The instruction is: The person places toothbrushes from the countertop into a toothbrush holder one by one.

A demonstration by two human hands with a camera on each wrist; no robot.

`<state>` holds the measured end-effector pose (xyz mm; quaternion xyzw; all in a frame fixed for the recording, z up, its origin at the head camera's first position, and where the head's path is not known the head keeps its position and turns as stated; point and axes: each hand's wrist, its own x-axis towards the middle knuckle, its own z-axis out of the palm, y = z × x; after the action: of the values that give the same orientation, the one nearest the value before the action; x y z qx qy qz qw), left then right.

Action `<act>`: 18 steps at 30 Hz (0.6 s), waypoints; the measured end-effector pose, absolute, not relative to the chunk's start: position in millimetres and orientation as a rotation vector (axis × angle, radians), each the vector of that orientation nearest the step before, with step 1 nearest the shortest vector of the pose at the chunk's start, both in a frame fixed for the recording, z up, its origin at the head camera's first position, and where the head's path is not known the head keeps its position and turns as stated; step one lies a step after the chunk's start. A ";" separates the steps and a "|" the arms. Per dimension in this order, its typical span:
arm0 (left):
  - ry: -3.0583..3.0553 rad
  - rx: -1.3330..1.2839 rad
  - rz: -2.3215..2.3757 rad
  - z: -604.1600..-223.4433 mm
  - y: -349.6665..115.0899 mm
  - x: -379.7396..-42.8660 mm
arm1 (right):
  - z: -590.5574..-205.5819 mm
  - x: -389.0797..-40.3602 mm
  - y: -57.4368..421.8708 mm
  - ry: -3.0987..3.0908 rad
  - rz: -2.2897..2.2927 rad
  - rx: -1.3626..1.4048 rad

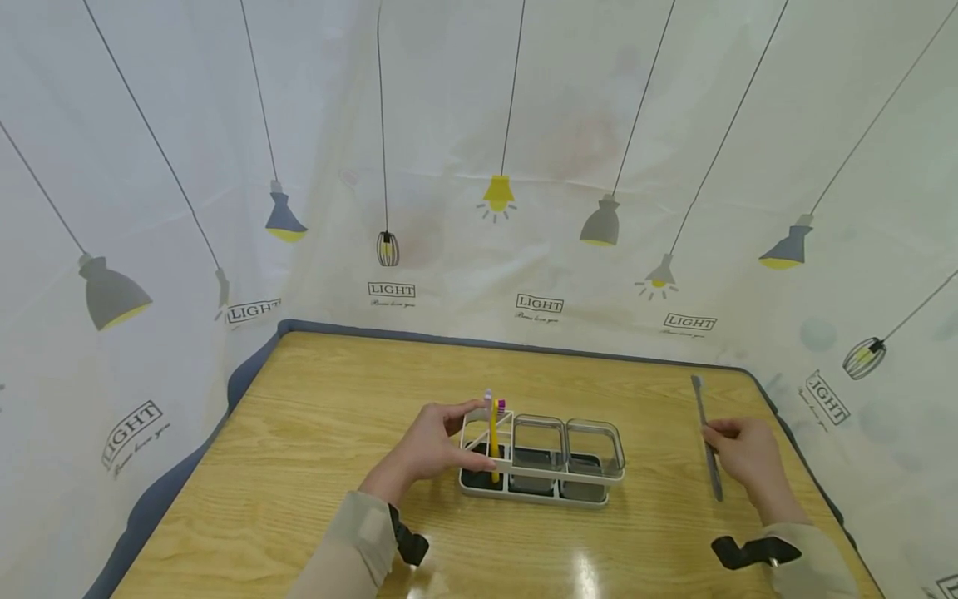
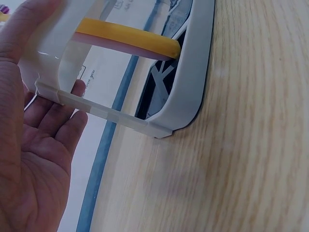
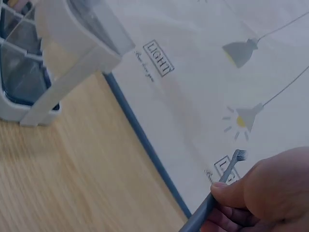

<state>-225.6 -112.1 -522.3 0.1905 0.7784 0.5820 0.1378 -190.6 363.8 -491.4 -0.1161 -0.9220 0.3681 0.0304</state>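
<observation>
A white toothbrush holder [image 1: 535, 499] with two clear cups [image 1: 595, 445] in its upper rack stands on the wooden table. My left hand [image 1: 434, 441] grips the rack's left end, thumb at the front and fingers behind. In the slots beside that hand stand a yellow toothbrush [image 1: 494, 441] and a second brush, pinkish along its handle in the left wrist view; one head is purple, the other pale. At the right, my right hand [image 1: 744, 457] pinches a grey toothbrush [image 1: 703, 408] by its handle, bristle end pointing away from me. In the right wrist view its bristles [image 3: 241, 155] show past the thumb.
The wooden table [image 1: 314, 516] has a dark blue edge [image 1: 464, 339] along its back and sides. Behind it hangs a white sheet [image 1: 449, 100] printed with lamps, enclosing the table on three sides. Black camera straps [image 1: 407, 541] sit on both wrists.
</observation>
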 end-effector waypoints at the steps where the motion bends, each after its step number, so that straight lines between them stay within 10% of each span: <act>1: 2.251 0.553 1.684 -522.6 -112.2 -225.8 | -488.2 -189.9 360.5 -2.839 1.148 -0.351; 18: 2.244 0.548 1.697 -523.7 -112.2 -225.8 | -421.5 -177.4 289.1 -2.692 1.428 -0.084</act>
<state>-225.8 -112.2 -523.7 0.1893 0.7754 0.5866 0.1373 -177.4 289.1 -421.5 -0.0276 -0.8821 0.4680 0.0467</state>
